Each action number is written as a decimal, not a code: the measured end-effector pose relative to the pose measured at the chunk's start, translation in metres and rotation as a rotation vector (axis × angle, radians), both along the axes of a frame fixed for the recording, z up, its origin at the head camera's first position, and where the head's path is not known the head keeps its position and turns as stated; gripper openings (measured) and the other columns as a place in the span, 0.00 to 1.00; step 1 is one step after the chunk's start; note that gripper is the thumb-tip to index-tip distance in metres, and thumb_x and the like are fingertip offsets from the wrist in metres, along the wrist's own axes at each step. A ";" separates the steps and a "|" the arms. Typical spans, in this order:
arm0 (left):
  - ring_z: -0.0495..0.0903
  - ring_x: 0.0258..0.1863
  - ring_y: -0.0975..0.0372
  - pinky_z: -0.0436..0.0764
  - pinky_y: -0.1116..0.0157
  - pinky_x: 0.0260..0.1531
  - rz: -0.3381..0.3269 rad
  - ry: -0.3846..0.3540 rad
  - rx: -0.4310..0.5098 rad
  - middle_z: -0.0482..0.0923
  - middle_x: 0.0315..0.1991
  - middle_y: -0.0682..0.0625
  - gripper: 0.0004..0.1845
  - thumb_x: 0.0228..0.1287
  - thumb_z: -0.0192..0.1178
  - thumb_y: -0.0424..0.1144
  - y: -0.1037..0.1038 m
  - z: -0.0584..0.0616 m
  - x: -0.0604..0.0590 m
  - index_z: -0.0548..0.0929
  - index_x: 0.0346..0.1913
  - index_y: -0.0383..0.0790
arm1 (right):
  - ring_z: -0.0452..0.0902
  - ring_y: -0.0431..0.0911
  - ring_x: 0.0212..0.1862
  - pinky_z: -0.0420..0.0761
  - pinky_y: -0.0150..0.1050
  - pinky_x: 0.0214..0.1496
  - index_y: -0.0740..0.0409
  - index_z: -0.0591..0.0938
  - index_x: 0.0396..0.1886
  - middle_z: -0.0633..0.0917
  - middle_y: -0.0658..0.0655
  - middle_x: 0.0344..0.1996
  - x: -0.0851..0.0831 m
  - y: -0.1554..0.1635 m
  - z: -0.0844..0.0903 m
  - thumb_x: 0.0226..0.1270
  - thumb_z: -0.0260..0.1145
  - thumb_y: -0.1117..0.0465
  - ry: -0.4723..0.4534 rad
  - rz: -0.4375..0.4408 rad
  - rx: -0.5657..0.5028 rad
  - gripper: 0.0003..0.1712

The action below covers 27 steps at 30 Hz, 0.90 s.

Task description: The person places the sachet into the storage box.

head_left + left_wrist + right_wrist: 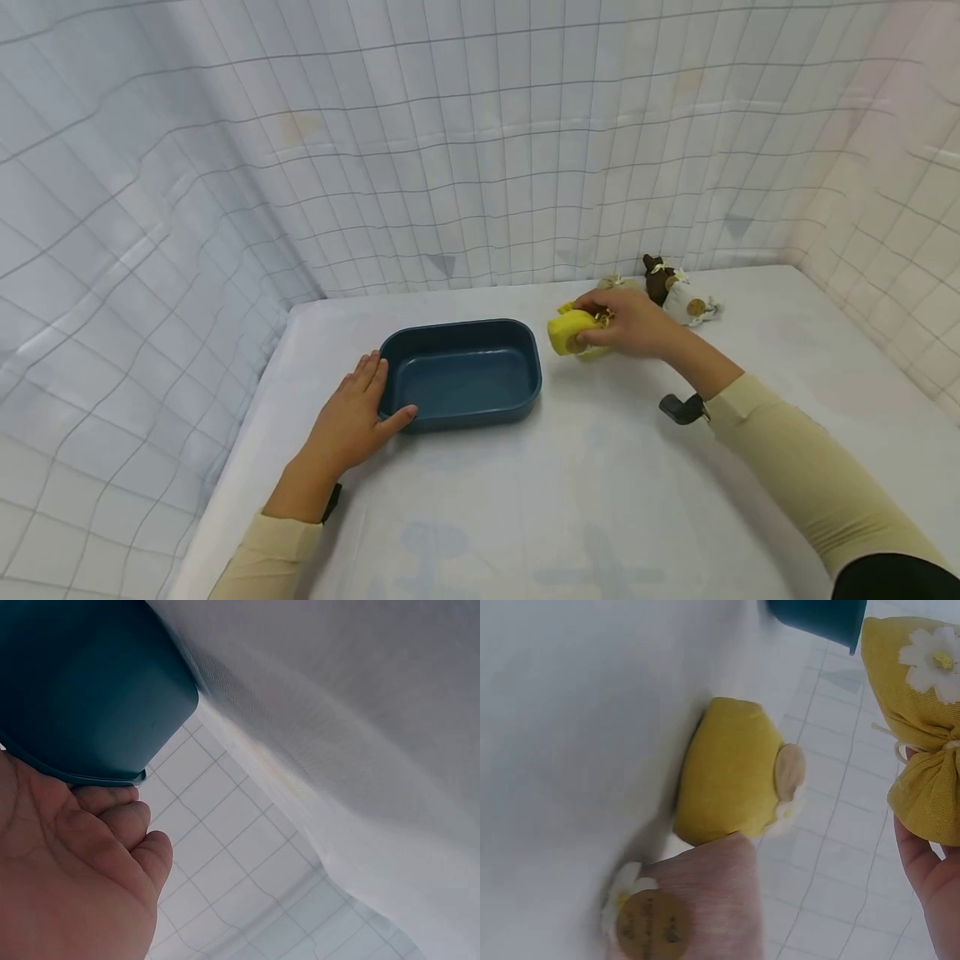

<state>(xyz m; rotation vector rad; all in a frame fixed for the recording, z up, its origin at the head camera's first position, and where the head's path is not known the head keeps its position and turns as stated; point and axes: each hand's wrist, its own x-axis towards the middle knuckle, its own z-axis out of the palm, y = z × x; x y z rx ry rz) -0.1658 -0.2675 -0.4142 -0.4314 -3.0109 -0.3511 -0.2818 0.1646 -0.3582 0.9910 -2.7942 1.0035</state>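
Note:
My right hand (pixel 626 322) pinches a small yellow drawstring pouch (pixel 567 332), held in the air to the right of the dark teal tray (pixel 459 417). In the right wrist view this yellow pouch (pixel 919 705) shows a white fabric flower by its tied neck. Another yellow pouch (pixel 727 772) with a round tag stands on the table, beside a pink pouch (pixel 712 900) with a flower and round label. On the tray's left end rests my left hand (pixel 352 421), fingers extended along the rim and thumb over the near left corner. The tray has nothing inside.
Behind my right hand sit a beige pouch (pixel 619 282), a dark brown pouch (pixel 658 281) and a whitish pouch (pixel 688 304) with a round tag. A white cloth covers the table (pixel 480 517). Checked curtains (pixel 480 150) hang around its back and sides.

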 end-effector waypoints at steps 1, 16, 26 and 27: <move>0.44 0.77 0.44 0.51 0.43 0.72 -0.003 0.002 0.001 0.45 0.78 0.35 0.54 0.68 0.50 0.70 0.000 0.000 0.000 0.52 0.76 0.25 | 0.75 0.46 0.43 0.77 0.44 0.45 0.52 0.84 0.54 0.84 0.49 0.43 0.000 -0.002 0.002 0.60 0.75 0.52 -0.006 0.006 0.003 0.23; 0.44 0.77 0.45 0.51 0.45 0.72 0.004 -0.001 -0.008 0.45 0.78 0.35 0.53 0.68 0.51 0.69 -0.001 -0.001 0.002 0.52 0.76 0.26 | 0.76 0.45 0.41 0.78 0.42 0.47 0.51 0.84 0.52 0.85 0.46 0.40 -0.022 -0.056 0.036 0.61 0.75 0.54 -0.048 0.212 0.106 0.20; 0.43 0.77 0.46 0.50 0.45 0.72 0.000 0.003 -0.008 0.44 0.78 0.36 0.53 0.68 0.51 0.69 -0.003 0.000 -0.002 0.51 0.76 0.26 | 0.78 0.44 0.41 0.80 0.37 0.47 0.53 0.83 0.52 0.85 0.47 0.41 -0.045 -0.098 0.043 0.60 0.75 0.53 -0.071 0.314 0.205 0.21; 0.43 0.77 0.46 0.50 0.45 0.72 0.000 0.001 -0.009 0.44 0.78 0.36 0.54 0.68 0.51 0.69 -0.003 0.000 -0.001 0.51 0.76 0.26 | 0.78 0.44 0.41 0.80 0.37 0.47 0.54 0.84 0.51 0.85 0.47 0.41 -0.047 -0.104 0.043 0.60 0.75 0.53 -0.065 0.328 0.215 0.21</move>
